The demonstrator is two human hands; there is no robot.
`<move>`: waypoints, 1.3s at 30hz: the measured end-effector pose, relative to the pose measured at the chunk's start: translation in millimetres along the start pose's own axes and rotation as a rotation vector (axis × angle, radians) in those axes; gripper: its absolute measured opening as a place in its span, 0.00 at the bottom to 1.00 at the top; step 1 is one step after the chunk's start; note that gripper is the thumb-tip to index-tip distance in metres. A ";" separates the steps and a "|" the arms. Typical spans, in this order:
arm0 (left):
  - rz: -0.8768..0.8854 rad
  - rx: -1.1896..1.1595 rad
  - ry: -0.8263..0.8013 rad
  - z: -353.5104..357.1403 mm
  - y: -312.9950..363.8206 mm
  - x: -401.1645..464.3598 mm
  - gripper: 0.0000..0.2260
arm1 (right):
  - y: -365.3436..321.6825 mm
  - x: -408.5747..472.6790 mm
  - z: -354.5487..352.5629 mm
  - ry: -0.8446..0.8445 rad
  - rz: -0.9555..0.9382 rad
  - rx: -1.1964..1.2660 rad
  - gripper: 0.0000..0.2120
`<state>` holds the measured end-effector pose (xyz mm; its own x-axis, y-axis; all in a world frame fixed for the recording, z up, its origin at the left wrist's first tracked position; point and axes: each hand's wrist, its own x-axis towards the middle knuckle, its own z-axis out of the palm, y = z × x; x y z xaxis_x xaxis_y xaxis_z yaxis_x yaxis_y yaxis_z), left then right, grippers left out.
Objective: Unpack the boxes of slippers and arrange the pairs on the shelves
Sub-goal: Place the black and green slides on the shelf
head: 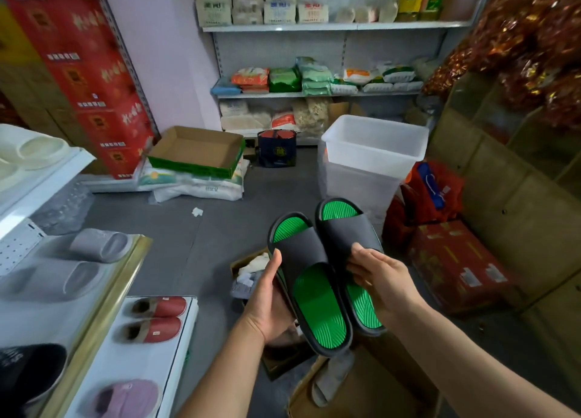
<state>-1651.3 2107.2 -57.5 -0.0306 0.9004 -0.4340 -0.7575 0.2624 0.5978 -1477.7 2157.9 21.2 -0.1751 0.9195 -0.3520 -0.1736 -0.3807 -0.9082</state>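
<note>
Held up at lower centre of the frame: a pair of black slippers with green insoles, side by side, toes pointing away. Left hand point(267, 307) curled round the outer edge and underside of the left slipper point(309, 288), thumb lying up along its rim. Right hand point(382, 284) gripping the right slipper point(349, 244), fingertips pinching the strap. Carried together like this, probably, to keep the two matched as a pair before shelving.

Just below, at the bottom edge: an open cardboard box point(371, 392) with one grey slipper point(333, 376) lying in it (likely the source being unpacked). A smaller open box point(248, 279) of pale wrapping behind the left hand.

At lower left, the display shelves point(94, 317) already stocked in rows, each pair side by side: red slippers point(157, 318), a lilac fluffy slipper point(125, 397), a black one point(25, 370), then grey slides point(78, 260) a tier up and cream slides point(34, 148) at far left. Room apparently left there for the green pair.

Mid-frame on the floor: an empty cardboard tray point(198, 152) resting on white sacks, a clear plastic tub point(374, 153), a red carton point(456, 260) at right.

At far upper left, stacked red cartons point(94, 81) bearing Chinese characters, too blurred to read. At top centre, wall shelving point(314, 27) with packets and yellow bottles; printing there also illegible (no brand made out anywhere).
</note>
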 end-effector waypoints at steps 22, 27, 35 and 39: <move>0.460 -0.165 0.291 74.9 -148.1 -242.3 0.24 | 3.7 -145.9 -75.8 -0.610 0.142 -0.255 0.08; 0.582 -0.230 0.429 64.4 -161.0 -326.8 0.23 | 21.1 -207.7 -47.7 -0.837 0.186 -0.251 0.08; 0.770 -0.334 0.614 37.2 -195.6 -472.9 0.25 | 61.7 -330.9 14.0 -1.085 0.280 -0.294 0.07; 0.869 -0.383 0.751 7.5 -227.8 -567.9 0.27 | 100.0 -423.1 42.3 -1.235 0.328 -0.343 0.06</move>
<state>-1456.5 1538.7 57.9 -0.8998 0.2657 -0.3462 -0.4363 -0.5642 0.7010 -1461.9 1726.6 88.8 -0.9553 0.0271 -0.2945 0.2661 -0.3552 -0.8961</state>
